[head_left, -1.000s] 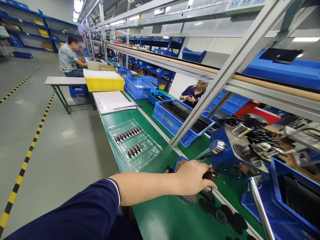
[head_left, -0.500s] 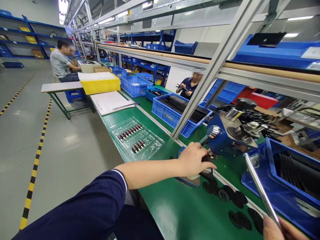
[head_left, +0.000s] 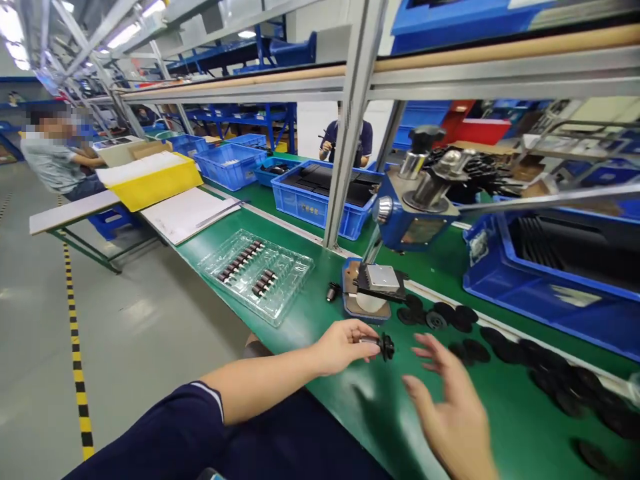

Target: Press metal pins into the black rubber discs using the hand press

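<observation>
My left hand [head_left: 347, 347] pinches a small part [head_left: 386, 347] with a black toothed end and a lighter shaft, held over the green bench. To its right my right hand [head_left: 447, 400] is empty, fingers spread and a little blurred. Behind them stands a blue press [head_left: 417, 207] with a metal block [head_left: 383, 277] on its base. A similar small dark part [head_left: 332, 291] lies left of the base. Black discs [head_left: 436, 319] are scattered on the bench right of the press. Brown cylindrical parts [head_left: 243, 260] sit in a clear plastic tray [head_left: 277, 313].
A blue bin of black plates [head_left: 305, 205] stands behind an upright metal post [head_left: 345, 153]. Another blue bin [head_left: 530, 280] is at the right. The press lever [head_left: 550, 200] sticks out rightward. A yellow box [head_left: 160, 183] and two seated people are farther back.
My left hand has left the press and now holds the small part nearer me. My right hand has let go of the lever, which is now raised. The view has turned right.
</observation>
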`<state>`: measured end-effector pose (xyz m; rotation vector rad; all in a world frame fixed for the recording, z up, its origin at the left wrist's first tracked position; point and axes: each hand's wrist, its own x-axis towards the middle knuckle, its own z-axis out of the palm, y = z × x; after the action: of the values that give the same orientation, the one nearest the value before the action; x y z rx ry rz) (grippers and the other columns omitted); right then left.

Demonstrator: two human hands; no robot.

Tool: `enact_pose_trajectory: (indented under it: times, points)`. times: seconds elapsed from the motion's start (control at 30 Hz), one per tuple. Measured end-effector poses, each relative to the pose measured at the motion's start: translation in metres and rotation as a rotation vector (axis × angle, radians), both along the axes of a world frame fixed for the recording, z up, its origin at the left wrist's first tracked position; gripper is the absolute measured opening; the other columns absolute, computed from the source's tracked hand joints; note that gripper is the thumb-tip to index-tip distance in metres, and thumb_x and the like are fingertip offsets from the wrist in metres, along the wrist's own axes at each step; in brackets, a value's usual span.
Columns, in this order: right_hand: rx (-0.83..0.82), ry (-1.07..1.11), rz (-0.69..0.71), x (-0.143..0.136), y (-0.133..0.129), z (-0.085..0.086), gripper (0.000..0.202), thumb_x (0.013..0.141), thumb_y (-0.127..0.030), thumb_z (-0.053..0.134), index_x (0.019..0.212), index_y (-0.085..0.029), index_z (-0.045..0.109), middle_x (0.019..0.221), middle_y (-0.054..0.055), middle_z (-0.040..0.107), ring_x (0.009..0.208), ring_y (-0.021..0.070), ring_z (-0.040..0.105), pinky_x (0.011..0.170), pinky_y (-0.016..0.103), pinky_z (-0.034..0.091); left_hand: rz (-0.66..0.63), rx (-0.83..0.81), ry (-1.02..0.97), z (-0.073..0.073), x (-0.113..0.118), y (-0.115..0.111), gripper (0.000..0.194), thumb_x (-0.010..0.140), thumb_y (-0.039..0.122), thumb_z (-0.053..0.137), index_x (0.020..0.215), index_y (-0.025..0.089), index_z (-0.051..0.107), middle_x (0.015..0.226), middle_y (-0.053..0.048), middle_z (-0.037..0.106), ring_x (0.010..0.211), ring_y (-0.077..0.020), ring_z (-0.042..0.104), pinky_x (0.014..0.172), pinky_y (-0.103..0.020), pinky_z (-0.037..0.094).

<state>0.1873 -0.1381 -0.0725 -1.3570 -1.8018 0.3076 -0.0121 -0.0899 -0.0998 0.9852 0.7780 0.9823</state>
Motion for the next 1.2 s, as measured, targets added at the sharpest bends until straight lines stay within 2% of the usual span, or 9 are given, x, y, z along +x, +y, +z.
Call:
enact_pose_trajectory:
  times: [0.07,0.13,0.2,0.27,0.37,0.53,0.67,0.93,1.2]
  points:
    - [-0.060,0.080,0.080,-0.019,0.001,-0.035,0.055,0.092,-0.043,0.054,0.140,-0.019,0.043,0.127,0.013,0.058,0.105,0.0210,0.062,0.085,0.035,0.056,-0.059,-0.039,-0.029,-0.018,0.003,-0.004,0.050,0.066,0.046,0.081,0.097,0.011,0.062,0.083,-0.006,0.067,0.070,-0.0134,0.063,0.071,-0.030,0.052]
    - [-0.076,0.134,0.063,-0.031,0.000,-0.065,0.046,0.092,-0.039,0.054,0.133,-0.019,0.050,0.125,0.012,0.060,0.108,0.0212,0.061,0.090,0.037,0.054,-0.127,0.022,0.066,-0.032,0.003,-0.006,0.041,0.074,0.040,0.075,0.101,0.012,0.062,0.091,-0.008,0.068,0.080,-0.0158,0.065,0.079,-0.033,0.052]
    - [-0.057,0.164,0.038,-0.036,-0.002,-0.083,0.042,0.090,-0.038,0.058,0.127,-0.018,0.055,0.120,0.012,0.062,0.109,0.0223,0.061,0.094,0.040,0.053,-0.182,0.204,0.295,-0.043,0.002,-0.008,0.030,0.079,0.030,0.070,0.103,0.014,0.064,0.095,-0.008,0.069,0.088,-0.0177,0.063,0.086,-0.035,0.050]
    - [-0.031,0.177,0.048,-0.038,-0.003,-0.092,0.043,0.086,-0.039,0.064,0.122,-0.018,0.058,0.114,0.012,0.064,0.106,0.0233,0.061,0.093,0.042,0.053,-0.215,0.424,0.545,-0.052,0.000,-0.008,0.023,0.079,0.022,0.066,0.102,0.016,0.066,0.094,-0.008,0.068,0.089,-0.0190,0.061,0.086,-0.036,0.050]
    - [-0.008,0.188,0.076,-0.038,-0.002,-0.093,0.044,0.083,-0.039,0.070,0.121,-0.019,0.059,0.111,0.012,0.065,0.105,0.0239,0.060,0.092,0.043,0.052,-0.208,0.570,0.694,-0.061,-0.003,-0.008,0.017,0.080,0.022,0.064,0.096,0.016,0.066,0.089,-0.007,0.067,0.085,-0.0196,0.059,0.081,-0.034,0.050]
    - [-0.007,0.184,0.101,-0.038,0.001,-0.093,0.045,0.083,-0.037,0.070,0.124,-0.020,0.057,0.114,0.010,0.065,0.108,0.0238,0.059,0.093,0.043,0.051,-0.151,0.565,0.680,-0.063,-0.002,-0.007,0.020,0.082,0.033,0.066,0.089,0.015,0.064,0.086,-0.007,0.065,0.081,-0.0187,0.059,0.078,-0.031,0.050]
    - [0.002,0.180,0.119,-0.038,0.001,-0.093,0.047,0.083,-0.034,0.071,0.125,-0.021,0.056,0.115,0.010,0.065,0.109,0.0234,0.058,0.094,0.043,0.051,-0.157,0.591,0.660,-0.061,-0.003,-0.006,0.023,0.083,0.036,0.064,0.092,0.015,0.064,0.085,-0.007,0.064,0.081,-0.0191,0.059,0.077,-0.031,0.050]
    - [-0.013,0.195,0.107,-0.040,-0.001,-0.088,0.050,0.081,-0.032,0.073,0.127,-0.020,0.054,0.117,0.010,0.063,0.111,0.0243,0.056,0.095,0.044,0.049,-0.177,0.567,0.609,-0.058,-0.005,-0.007,0.020,0.087,0.030,0.059,0.097,0.014,0.064,0.093,-0.009,0.067,0.088,-0.0192,0.063,0.084,-0.032,0.050]
    - [0.034,0.205,0.117,-0.041,0.001,-0.090,0.058,0.077,-0.025,0.076,0.129,-0.022,0.051,0.119,0.010,0.061,0.112,0.0259,0.054,0.096,0.047,0.048,-0.156,0.610,0.555,-0.058,-0.005,-0.006,0.020,0.088,0.029,0.058,0.099,0.014,0.064,0.095,-0.011,0.070,0.088,-0.0209,0.065,0.082,-0.033,0.051]
